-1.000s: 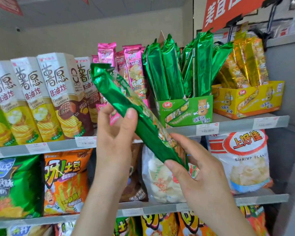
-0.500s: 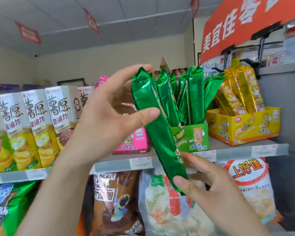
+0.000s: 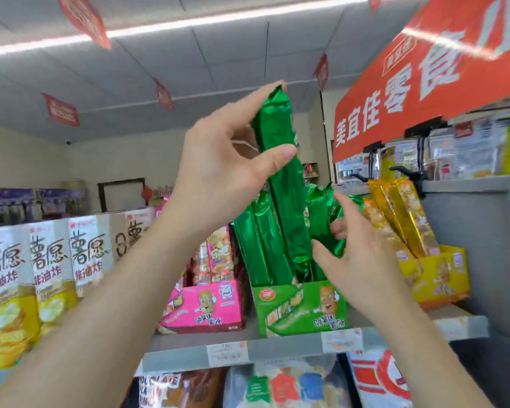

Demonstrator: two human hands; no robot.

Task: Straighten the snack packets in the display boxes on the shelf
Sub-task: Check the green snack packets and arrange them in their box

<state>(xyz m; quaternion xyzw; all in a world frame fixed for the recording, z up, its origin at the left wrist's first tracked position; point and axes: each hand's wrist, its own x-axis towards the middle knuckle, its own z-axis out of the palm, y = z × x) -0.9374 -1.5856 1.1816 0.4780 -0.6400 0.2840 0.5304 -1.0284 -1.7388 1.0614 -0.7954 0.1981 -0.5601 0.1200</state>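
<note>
I see the green packet (image 3: 283,184) near upright, its lower end in the green display box (image 3: 301,310). Left hand (image 3: 218,172) is raised and pinches it near the top, thumb in front, fingers behind. Right hand (image 3: 362,260), below and right of the left, has fingers spread and mostly straight, touching the boxed green packets (image 3: 256,240). Yellow box (image 3: 436,278) sits just right of the right hand.

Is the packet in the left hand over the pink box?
No, the lower end of the green packet meets the green box.
</note>
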